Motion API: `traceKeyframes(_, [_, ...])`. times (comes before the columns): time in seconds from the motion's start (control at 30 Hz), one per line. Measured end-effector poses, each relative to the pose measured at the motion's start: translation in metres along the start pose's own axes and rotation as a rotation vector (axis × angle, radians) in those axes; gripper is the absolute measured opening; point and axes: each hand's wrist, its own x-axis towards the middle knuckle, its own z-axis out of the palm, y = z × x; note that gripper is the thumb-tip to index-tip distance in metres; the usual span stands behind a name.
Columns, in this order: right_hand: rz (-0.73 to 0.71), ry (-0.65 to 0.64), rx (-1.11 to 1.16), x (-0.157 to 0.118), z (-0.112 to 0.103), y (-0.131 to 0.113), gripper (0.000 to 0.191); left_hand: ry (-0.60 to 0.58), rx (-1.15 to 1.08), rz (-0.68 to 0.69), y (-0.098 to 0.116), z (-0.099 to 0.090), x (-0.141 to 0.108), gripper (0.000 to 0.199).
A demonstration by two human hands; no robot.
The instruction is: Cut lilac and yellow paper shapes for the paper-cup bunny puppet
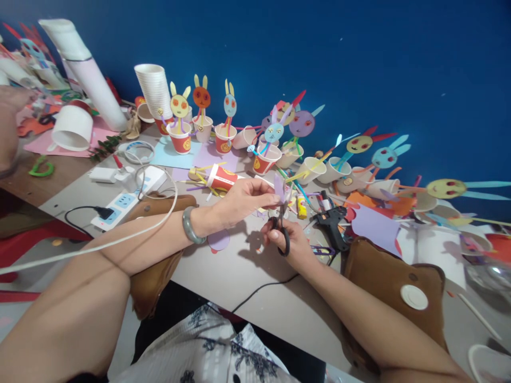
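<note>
Between the fingertips of my left hand (249, 201) is a small piece of purple paper (278, 187). My right hand (293, 242) grips a pair of black-handled scissors (284, 239), fingers through the loops, with the blades up against the purple paper. Whether the blades are closed is too small to tell. Below my hands a purple paper circle (219, 240) lies on the table, partly hidden by my left wrist. Just beyond, a red paper cup (223, 178) rests on its side. A rabbit-faced paper figure (274, 133) stands in a red cup (266, 159) behind my hands.
Several rabbit-faced cup figures line the blue wall. A black glue gun (333, 223) and yellow bottle (302, 207) lie right of my hands, near a brown cushion (395, 287). A power strip (125, 205) with cables sits left. Stacked paper cups (152, 90) stand behind; another person's arm shows far left.
</note>
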Motion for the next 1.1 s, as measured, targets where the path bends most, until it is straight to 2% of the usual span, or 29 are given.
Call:
traceKeyframes(0.7, [-0.019,-0.031,0.022,-0.001,-0.002,0.001,0.054,-0.007,-0.028,-0.014,0.001,0.000,0.001,0.016])
traceKeyframes(0.87, [-0.020,-0.039,0.016,-0.001,-0.002,-0.001,0.056,-0.009,-0.038,-0.019,0.001,0.000,0.001,0.021])
traceKeyframes(0.97, [0.001,0.006,0.000,-0.003,-0.003,0.002,0.055,0.000,-0.029,-0.011,0.000,0.000,0.001,0.019])
traceKeyframes(1.1, [-0.041,0.162,-0.001,-0.004,-0.006,0.009,0.049,-0.021,0.015,-0.003,0.001,0.000,0.000,0.017])
